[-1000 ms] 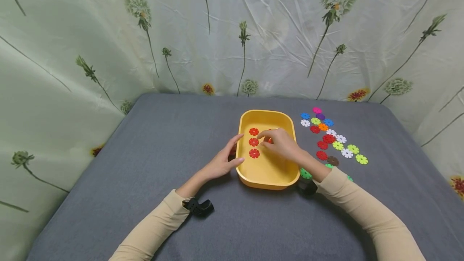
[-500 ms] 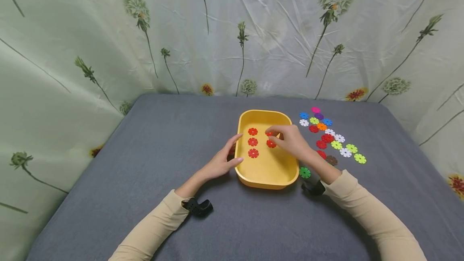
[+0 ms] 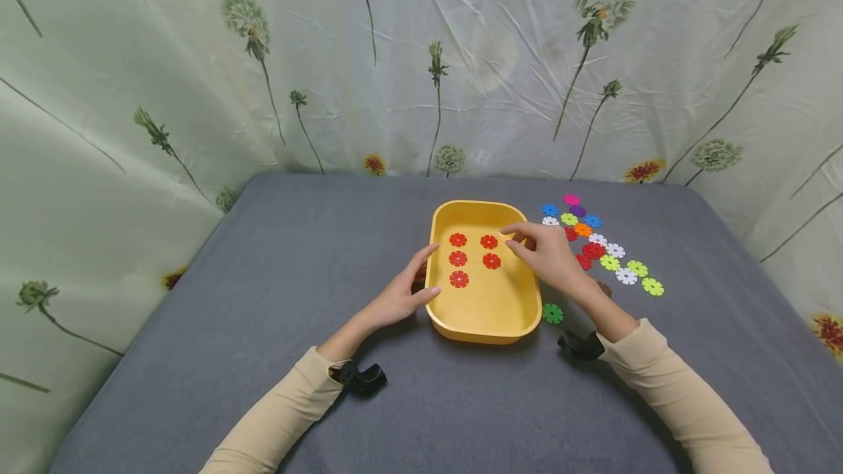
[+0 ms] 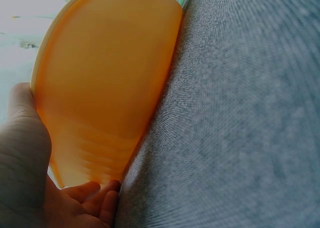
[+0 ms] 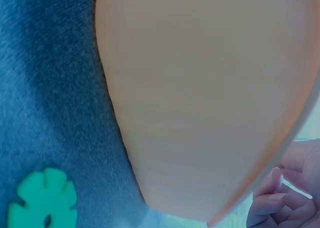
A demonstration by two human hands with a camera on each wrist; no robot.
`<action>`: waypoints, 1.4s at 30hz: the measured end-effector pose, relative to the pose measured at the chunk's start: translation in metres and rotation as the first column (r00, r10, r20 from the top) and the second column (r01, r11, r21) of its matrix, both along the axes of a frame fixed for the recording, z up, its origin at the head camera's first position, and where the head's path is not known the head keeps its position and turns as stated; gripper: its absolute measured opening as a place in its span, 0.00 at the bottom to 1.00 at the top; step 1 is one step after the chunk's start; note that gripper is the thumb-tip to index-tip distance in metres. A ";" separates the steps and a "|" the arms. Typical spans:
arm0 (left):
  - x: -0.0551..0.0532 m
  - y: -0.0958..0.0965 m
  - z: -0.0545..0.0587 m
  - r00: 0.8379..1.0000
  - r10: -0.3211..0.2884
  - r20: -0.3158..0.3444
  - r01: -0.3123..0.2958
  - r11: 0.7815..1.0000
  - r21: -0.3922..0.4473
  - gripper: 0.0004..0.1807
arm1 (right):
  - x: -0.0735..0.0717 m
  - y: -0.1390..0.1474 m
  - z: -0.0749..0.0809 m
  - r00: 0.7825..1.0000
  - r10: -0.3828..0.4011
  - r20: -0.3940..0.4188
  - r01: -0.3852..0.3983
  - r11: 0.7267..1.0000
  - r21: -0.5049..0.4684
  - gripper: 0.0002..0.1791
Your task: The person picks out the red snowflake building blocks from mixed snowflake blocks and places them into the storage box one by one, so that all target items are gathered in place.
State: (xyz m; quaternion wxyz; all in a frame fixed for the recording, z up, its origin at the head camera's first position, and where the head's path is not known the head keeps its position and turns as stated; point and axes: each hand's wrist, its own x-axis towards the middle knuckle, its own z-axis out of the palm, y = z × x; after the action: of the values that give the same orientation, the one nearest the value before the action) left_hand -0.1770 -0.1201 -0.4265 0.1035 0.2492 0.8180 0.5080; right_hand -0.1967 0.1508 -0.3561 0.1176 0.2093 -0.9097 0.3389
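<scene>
A yellow plastic bin (image 3: 484, 331) stands on the grey cloth. Inside it lie several red notched discs, flat: a column of three, with the lowest red disc (image 3: 459, 279), and two more, including a red disc (image 3: 491, 261), to their right. My left hand (image 3: 395, 298) holds the bin's left side, thumb and forefinger at the rim; in the left wrist view, the other fingers (image 4: 92, 198) lie against the outer wall. Over the right rim, my right hand (image 3: 549, 254) has loosely bent fingers with nothing visible between them. The right wrist view shows the bin's outside wall (image 5: 200, 103).
Several loose notched discs of many colours lie right of the bin, among them a lime disc (image 3: 653, 286) and a pink disc (image 3: 571, 200). A green disc (image 3: 552, 313) lies close to the bin's right wall. Behind the table hangs a flowered curtain (image 3: 487, 79).
My right hand has let go of a red disc inside the bin and moved right to the rim, uncovering two red discs. The left hand stays on the bin.
</scene>
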 end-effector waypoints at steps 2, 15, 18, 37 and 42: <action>0.000 0.000 0.000 1.000 0.000 -0.004 0.000 1.000 0.003 0.40 | 0.001 0.004 0.000 0.999 -0.016 -0.029 0.015 1.000 -0.019 0.10; -0.001 -0.001 -0.003 1.000 -0.015 -0.022 0.016 1.000 0.027 0.40 | 0.004 0.024 -0.007 0.995 -0.090 -0.049 0.084 0.990 -0.113 0.11; -0.001 -0.001 -0.003 1.000 -0.015 -0.015 0.016 0.999 0.037 0.40 | 0.003 0.028 -0.007 0.992 -0.095 -0.078 0.085 0.988 -0.131 0.10; -0.001 0.000 0.001 0.999 -0.033 -0.020 0.033 0.999 0.032 0.40 | -0.006 0.060 -0.008 0.973 -0.231 0.024 0.233 0.970 -0.065 0.12; -0.001 -0.002 -0.001 0.999 -0.037 -0.027 0.038 0.999 0.039 0.40 | -0.008 0.067 -0.012 0.965 -0.255 0.064 0.255 0.967 0.007 0.12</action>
State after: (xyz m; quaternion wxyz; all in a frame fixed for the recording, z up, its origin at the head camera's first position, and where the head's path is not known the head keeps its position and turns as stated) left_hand -0.1777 -0.1222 -0.4273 0.0973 0.2730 0.8044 0.5187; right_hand -0.2046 0.2181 -0.3681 0.1310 0.0795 -0.9322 0.3280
